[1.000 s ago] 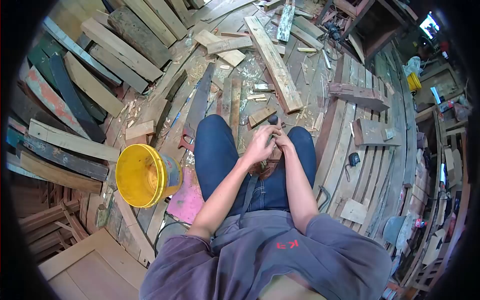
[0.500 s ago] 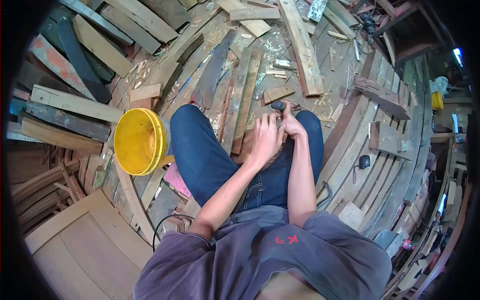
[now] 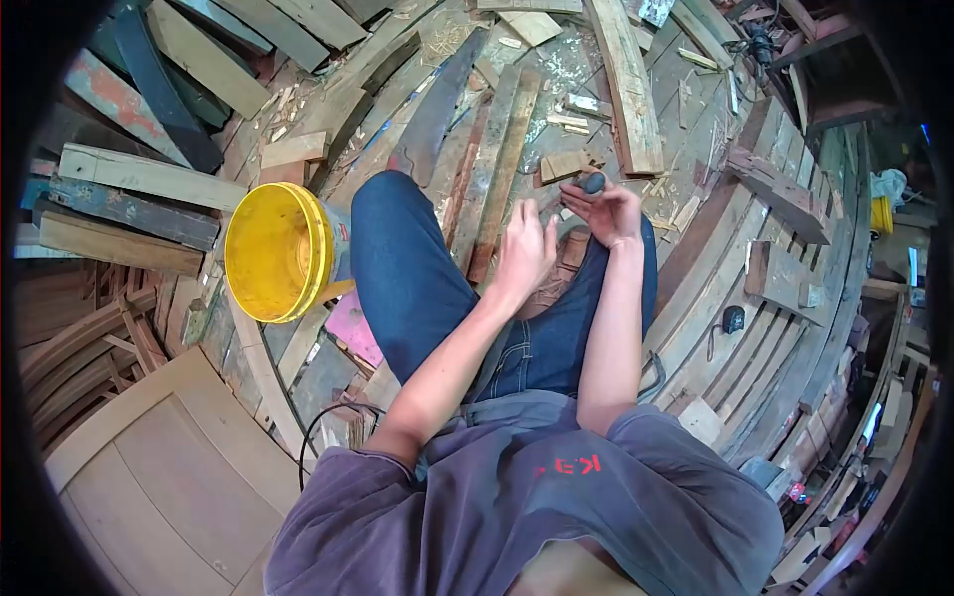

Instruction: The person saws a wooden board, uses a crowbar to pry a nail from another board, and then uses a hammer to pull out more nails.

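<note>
My right hand [image 3: 614,211] is closed around a dark, round-ended handle [image 3: 593,183], above my right knee. The rest of that tool is hidden by the fingers. To its left, my left hand [image 3: 527,248] has its fingers curled and its thumb raised; whatever it may hold is not visible. A small gap separates the two hands. Below them, between my legs, lies a reddish-brown piece of wood [image 3: 570,253] with cut edges. A short wood block [image 3: 564,165] rests on the floor just beyond my right hand.
A yellow bucket [image 3: 266,253] lies tipped by my left knee. A handsaw [image 3: 434,119] and long planks [image 3: 497,164] are ahead. At right, a slatted wooden platform [image 3: 730,372] carries a black tape measure [image 3: 732,319]. A panelled door [image 3: 169,477] lies lower left.
My hands have separated; the right moved right and tilted the dark handle, the left drew slightly away. The view has shifted, showing the wood between my legs more clearly.
</note>
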`<state>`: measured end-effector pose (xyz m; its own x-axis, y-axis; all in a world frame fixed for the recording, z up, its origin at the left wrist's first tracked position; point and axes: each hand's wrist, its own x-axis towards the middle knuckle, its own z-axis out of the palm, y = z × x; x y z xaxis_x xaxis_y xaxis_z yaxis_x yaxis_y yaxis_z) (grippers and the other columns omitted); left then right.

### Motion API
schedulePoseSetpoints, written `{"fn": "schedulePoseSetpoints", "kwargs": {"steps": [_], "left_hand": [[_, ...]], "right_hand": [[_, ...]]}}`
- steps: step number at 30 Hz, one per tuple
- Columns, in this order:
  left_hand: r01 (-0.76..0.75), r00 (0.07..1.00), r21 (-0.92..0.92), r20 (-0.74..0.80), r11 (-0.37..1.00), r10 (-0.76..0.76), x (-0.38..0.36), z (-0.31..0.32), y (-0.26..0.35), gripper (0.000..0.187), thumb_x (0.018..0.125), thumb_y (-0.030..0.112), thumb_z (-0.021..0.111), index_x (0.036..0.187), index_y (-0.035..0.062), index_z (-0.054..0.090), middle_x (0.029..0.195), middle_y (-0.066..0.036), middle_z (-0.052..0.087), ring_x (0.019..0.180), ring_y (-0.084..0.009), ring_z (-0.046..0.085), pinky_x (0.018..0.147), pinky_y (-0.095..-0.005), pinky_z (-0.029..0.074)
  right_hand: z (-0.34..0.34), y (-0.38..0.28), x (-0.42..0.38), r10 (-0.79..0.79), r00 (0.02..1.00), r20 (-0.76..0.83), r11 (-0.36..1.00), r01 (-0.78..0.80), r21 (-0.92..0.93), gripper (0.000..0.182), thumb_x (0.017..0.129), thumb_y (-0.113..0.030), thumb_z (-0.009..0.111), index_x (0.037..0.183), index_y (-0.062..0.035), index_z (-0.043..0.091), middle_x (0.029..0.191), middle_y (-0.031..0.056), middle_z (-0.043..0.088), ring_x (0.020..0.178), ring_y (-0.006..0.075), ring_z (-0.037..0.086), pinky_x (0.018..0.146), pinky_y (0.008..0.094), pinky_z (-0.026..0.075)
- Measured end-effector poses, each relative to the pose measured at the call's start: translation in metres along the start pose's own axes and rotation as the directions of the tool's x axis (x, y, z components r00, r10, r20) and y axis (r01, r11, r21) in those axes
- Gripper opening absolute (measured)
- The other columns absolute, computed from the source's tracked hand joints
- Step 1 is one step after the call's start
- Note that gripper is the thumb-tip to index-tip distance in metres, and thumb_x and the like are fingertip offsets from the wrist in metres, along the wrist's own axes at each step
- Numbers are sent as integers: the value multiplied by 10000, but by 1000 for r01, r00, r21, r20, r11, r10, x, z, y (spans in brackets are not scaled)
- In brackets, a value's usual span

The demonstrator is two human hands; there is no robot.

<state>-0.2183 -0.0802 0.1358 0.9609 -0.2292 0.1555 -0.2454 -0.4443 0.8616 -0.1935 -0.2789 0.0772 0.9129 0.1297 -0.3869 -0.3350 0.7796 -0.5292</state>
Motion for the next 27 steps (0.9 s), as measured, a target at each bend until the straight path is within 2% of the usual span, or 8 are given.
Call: {"fn": "schedulePoseSetpoints", "kwargs": {"steps": [4, 8, 15, 16, 19, 21, 25, 27], "left_hand": [[-39, 999, 24, 26, 999, 38, 3, 1, -2, 253, 907, 80, 599, 1018, -94, 453, 949, -303, 508, 840, -514, 543, 723, -513, 454], [-82, 994, -16, 73, 996, 83, -1, 10, 7, 257, 902, 79, 604, 1027, -86, 451, 961, -304, 489, 844, -519, 540, 724, -522, 458], [18, 974, 83, 223, 996, -37, -21, 6, 20, 341, 918, 113, 589, 1153, -90, 450, 1035, -337, 529, 854, -513, 600, 724, -541, 497], [22, 970, 109, 238, 994, -48, -27, 6, 17, 351, 909, 100, 581, 1175, -89, 453, 1009, -343, 551, 839, -510, 608, 719, -542, 503], [68, 935, 210, 326, 975, -135, -45, 11, 4, 378, 878, 81, 575, 1192, -102, 470, 897, -352, 606, 788, -500, 634, 692, -537, 522], [132, 861, 323, 430, 937, -270, -55, 8, -1, 377, 851, 92, 599, 1136, -129, 487, 778, -344, 625, 746, -488, 652, 662, -522, 538], [288, 840, 233, 405, 929, -362, -73, 12, -16, 395, 808, 54, 583, 1106, -179, 470, 745, -366, 611, 727, -495, 649, 647, -530, 531], [313, 872, 184, 333, 932, -358, -73, 13, -15, 279, 874, 115, 581, 902, -163, 577, 705, -363, 593, 720, -496, 643, 630, -529, 524]], "right_hand": [[6, -2, 2, 74, 950, -305, 994, -46, 98, 413, 932, -413, 528, 1101, -37, 520, 1102, 357, 582, 1062, 486, 581, 1030, 558, 437], [-11, 5, 14, 46, 928, -369, 937, 88, 337, 176, 925, -155, 540, 916, 18, 504, 933, 263, 585, 957, 447, 603, 993, 634, 459], [-63, 20, 23, 48, 908, -415, 930, 111, 351, 88, 766, 34, 562, 785, 37, 476, 798, 178, 524, 782, 317, 591, 747, 445, 581], [-47, 17, 20, 181, 895, -407, 906, 10, 424, 78, 749, 40, 548, 797, 30, 487, 800, 180, 520, 697, 288, 564, 656, 412, 553], [-10, 22, 5, -65, 893, -445, 993, 15, -113, 519, 753, 98, 497, 1240, -46, 390, 948, 220, 518, 621, 244, 529, 554, 379, 498], [11, 12, -17, -118, 939, -322, 980, 58, -190, 698, 763, 118, 486, 1372, -130, 249, 1020, 205, 502, 632, 220, 529, 533, 370, 478], [46, -15, -53, -276, 959, 60, 937, 283, -206, 772, 765, 103, 501, 1423, -175, 209, 1332, 290, 440, 634, 206, 526, 501, 326, 466], [51, -21, -47, -135, 991, 8, 968, 134, -211, 478, 838, 8, 543, 1291, -58, 403, 959, 185, 578, 506, 128, 458, 403, 259, 390]]}}
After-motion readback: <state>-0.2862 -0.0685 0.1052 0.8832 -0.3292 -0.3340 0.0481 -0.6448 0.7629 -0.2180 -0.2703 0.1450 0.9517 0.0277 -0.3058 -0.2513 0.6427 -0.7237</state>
